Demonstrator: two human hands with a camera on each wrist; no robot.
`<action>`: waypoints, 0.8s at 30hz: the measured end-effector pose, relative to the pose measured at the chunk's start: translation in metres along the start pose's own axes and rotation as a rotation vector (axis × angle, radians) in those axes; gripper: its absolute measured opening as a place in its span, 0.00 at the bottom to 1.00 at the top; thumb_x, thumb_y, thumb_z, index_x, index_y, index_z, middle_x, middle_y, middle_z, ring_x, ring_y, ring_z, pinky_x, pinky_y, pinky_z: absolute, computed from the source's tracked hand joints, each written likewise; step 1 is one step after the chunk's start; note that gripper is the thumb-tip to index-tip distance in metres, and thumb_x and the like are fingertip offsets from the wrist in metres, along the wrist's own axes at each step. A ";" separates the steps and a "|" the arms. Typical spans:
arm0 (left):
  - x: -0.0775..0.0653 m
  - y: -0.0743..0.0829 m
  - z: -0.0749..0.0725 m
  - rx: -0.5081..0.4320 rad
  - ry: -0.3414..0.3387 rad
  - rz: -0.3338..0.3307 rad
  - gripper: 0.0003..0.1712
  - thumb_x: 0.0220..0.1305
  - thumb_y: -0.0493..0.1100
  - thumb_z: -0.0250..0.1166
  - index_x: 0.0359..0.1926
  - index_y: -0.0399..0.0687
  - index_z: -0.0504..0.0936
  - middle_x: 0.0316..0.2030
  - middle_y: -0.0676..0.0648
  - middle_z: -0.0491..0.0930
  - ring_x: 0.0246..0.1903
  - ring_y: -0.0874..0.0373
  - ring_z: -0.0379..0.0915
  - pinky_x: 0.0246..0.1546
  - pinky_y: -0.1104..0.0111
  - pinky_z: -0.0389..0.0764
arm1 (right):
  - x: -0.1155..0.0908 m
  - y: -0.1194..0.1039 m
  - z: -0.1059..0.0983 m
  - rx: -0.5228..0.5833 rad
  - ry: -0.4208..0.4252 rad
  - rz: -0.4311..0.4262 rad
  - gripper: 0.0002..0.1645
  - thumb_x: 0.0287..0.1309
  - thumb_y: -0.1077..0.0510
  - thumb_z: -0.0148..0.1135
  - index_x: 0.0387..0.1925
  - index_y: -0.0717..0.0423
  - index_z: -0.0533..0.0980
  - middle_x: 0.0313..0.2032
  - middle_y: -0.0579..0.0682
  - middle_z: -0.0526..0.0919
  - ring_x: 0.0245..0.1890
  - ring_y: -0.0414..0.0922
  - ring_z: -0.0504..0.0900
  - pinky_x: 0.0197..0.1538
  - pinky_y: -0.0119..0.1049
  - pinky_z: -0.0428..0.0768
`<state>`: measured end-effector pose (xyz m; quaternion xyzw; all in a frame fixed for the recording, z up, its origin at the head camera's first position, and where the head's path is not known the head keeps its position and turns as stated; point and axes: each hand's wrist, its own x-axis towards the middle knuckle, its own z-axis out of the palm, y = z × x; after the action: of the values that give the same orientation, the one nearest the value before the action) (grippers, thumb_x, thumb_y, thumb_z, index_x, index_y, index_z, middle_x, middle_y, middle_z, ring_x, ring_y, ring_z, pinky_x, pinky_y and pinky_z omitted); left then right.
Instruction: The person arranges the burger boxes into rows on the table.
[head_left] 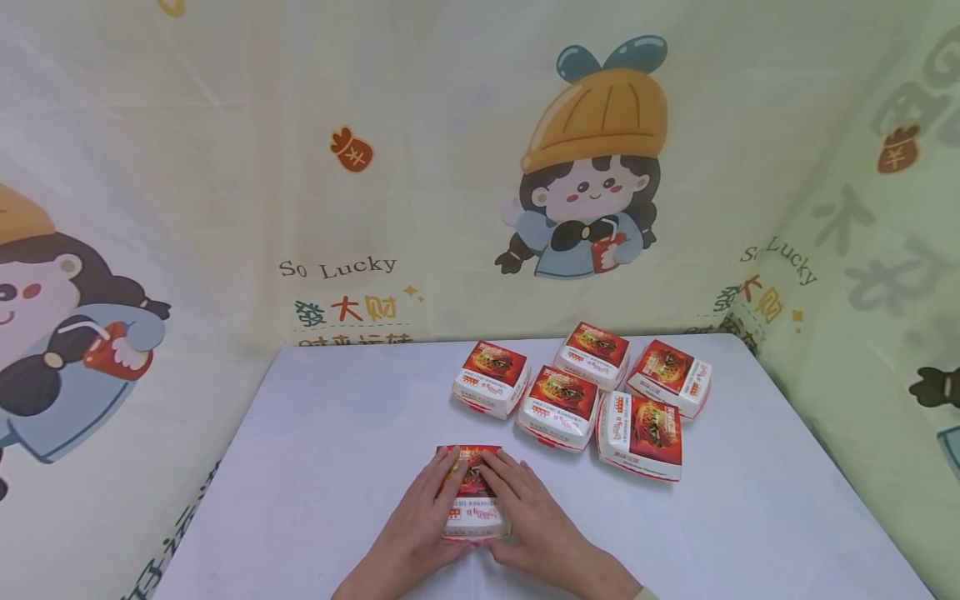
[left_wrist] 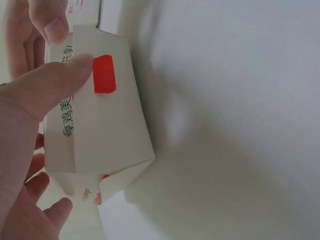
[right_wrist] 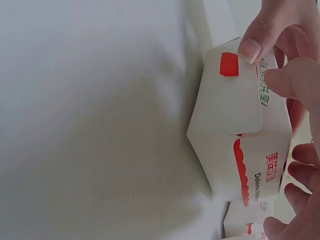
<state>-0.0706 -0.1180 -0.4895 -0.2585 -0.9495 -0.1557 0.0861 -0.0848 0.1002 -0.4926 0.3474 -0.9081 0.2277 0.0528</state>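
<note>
Two hands (head_left: 420,521) (head_left: 543,525) hold one burger box (head_left: 474,510); five more boxes (head_left: 558,407) lie beyond.

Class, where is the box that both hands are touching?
In the head view, the box sits at lower centre on the table, between the left hand and right hand, nearer the person than the other five boxes.

Backdrop (head_left: 435,167) — "So Lucky" twice, "發大财" | front burger box (right_wrist: 229,107), side — "Delicious", red "汉堡"
</note>
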 end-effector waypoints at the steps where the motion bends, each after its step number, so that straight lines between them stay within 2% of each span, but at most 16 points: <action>1: 0.000 0.000 -0.001 -0.002 -0.018 -0.005 0.59 0.44 0.60 0.80 0.73 0.42 0.63 0.73 0.43 0.60 0.72 0.46 0.57 0.67 0.53 0.72 | 0.000 0.000 0.000 0.004 -0.002 0.004 0.55 0.48 0.44 0.74 0.74 0.55 0.60 0.76 0.50 0.59 0.76 0.50 0.58 0.72 0.56 0.65; 5: 0.000 0.001 -0.003 -0.003 -0.063 -0.011 0.57 0.47 0.59 0.78 0.72 0.42 0.63 0.73 0.44 0.60 0.71 0.49 0.59 0.66 0.53 0.72 | -0.001 0.001 0.000 0.024 -0.015 0.018 0.53 0.50 0.45 0.73 0.74 0.54 0.60 0.76 0.50 0.58 0.76 0.50 0.56 0.72 0.56 0.64; 15: 0.001 -0.002 -0.003 -0.008 -0.071 -0.003 0.56 0.47 0.57 0.79 0.73 0.43 0.63 0.73 0.45 0.61 0.72 0.49 0.58 0.66 0.53 0.72 | -0.002 0.000 -0.001 0.018 -0.036 0.040 0.50 0.55 0.44 0.71 0.74 0.53 0.60 0.76 0.48 0.57 0.77 0.50 0.56 0.71 0.57 0.65; 21: 0.002 -0.002 -0.004 -0.033 -0.024 0.028 0.58 0.44 0.58 0.80 0.72 0.42 0.64 0.72 0.44 0.62 0.71 0.48 0.59 0.67 0.52 0.71 | -0.002 0.002 -0.003 0.035 -0.048 0.052 0.52 0.54 0.43 0.71 0.74 0.52 0.59 0.77 0.48 0.56 0.77 0.49 0.55 0.73 0.57 0.63; 24: 0.006 -0.002 -0.007 -0.061 -0.049 0.007 0.59 0.44 0.61 0.79 0.73 0.43 0.63 0.74 0.45 0.60 0.72 0.49 0.57 0.69 0.51 0.69 | -0.001 0.004 -0.006 0.045 -0.064 0.085 0.53 0.54 0.41 0.71 0.75 0.51 0.58 0.77 0.47 0.55 0.77 0.48 0.54 0.74 0.56 0.61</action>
<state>-0.0755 -0.1192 -0.4815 -0.2680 -0.9452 -0.1781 0.0556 -0.0868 0.1061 -0.4894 0.3167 -0.9179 0.2389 0.0059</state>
